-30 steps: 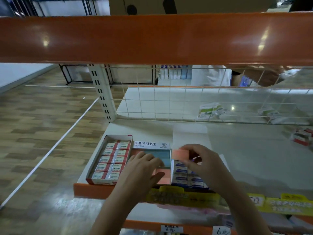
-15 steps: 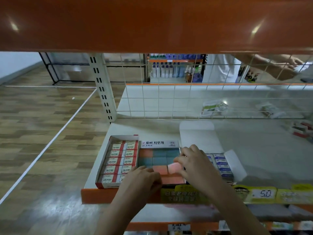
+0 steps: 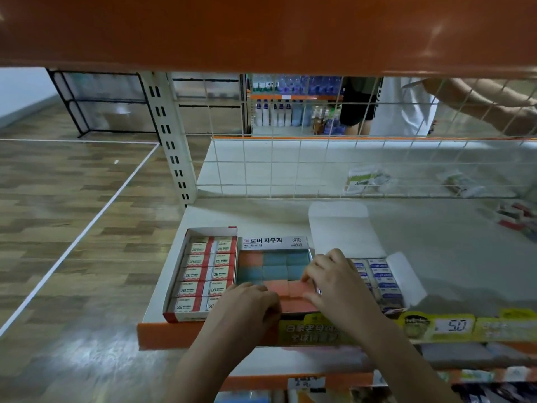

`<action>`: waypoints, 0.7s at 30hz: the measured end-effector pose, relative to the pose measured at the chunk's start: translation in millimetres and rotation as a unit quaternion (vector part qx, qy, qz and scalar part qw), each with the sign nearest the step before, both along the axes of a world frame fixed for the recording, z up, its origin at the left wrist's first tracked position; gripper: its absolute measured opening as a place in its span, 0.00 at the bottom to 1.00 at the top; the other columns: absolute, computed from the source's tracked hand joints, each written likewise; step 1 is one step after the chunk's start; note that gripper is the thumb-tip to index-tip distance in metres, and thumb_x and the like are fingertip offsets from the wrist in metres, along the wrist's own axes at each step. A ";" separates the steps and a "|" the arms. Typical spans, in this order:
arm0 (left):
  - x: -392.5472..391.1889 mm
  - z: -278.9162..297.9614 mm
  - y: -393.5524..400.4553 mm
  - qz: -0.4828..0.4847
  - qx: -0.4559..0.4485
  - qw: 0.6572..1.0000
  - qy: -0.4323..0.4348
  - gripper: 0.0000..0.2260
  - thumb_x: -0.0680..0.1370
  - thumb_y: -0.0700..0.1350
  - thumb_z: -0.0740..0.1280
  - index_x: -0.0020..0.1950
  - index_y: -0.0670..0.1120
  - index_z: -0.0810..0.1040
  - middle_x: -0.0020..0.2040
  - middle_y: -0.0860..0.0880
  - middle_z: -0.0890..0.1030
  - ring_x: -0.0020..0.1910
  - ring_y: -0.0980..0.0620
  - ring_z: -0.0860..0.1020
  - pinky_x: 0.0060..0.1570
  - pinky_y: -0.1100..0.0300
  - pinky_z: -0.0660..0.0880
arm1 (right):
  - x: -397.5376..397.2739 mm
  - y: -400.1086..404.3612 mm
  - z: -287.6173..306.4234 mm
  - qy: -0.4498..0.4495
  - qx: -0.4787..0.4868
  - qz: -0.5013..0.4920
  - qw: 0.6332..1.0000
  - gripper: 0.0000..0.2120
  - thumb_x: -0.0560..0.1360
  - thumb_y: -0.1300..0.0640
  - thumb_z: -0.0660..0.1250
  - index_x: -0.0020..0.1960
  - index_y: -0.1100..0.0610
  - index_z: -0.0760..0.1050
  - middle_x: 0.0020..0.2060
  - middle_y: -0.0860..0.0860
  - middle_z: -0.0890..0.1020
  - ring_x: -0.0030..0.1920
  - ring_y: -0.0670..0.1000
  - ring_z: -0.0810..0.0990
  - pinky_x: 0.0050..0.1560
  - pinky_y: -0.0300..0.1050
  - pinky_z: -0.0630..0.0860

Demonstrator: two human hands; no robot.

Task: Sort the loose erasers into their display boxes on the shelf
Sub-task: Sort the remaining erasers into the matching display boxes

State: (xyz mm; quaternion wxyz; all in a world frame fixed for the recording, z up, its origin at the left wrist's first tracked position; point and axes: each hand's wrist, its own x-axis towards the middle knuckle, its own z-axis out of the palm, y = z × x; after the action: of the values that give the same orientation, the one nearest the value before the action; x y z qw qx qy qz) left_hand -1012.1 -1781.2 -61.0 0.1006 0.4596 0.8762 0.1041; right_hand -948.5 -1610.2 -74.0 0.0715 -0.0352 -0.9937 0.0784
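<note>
Lower centre: right hand [image 3: 338, 282] presses a flat pink rectangular eraser [image 3: 299, 287], long axis uncertain, into the open grey display box [image 3: 274, 242]; left hand [image 3: 247, 305], fingers curled, steadies its front edge.

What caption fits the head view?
Both hands seat a pink eraser in the middle display box.

We see a glossy orange metal shelf beam [image 3: 261, 30], matt cardboard boxes [image 3: 200, 274], white wire mesh [image 3: 319, 170], wood-look floor [image 3: 58, 228].
</note>
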 end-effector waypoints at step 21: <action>24.8 61.8 266.9 -0.134 0.165 0.977 0.012 0.17 0.76 0.53 0.65 0.64 0.50 0.74 0.57 0.49 0.79 0.55 0.49 0.76 0.54 0.54 0.74 | 96.8 202.5 48.8 0.025 -0.057 -0.229 0.971 0.15 0.76 0.53 0.65 0.62 0.55 0.74 0.59 0.53 0.75 0.61 0.53 0.71 0.59 0.40 0.63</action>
State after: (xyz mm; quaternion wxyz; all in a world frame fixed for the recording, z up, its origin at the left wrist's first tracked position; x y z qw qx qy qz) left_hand -987.3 -1514.4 0.8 0.0262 0.5846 0.7785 0.2269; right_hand -851.7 -1407.8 -25.2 0.1106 -0.2643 -0.9509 0.1168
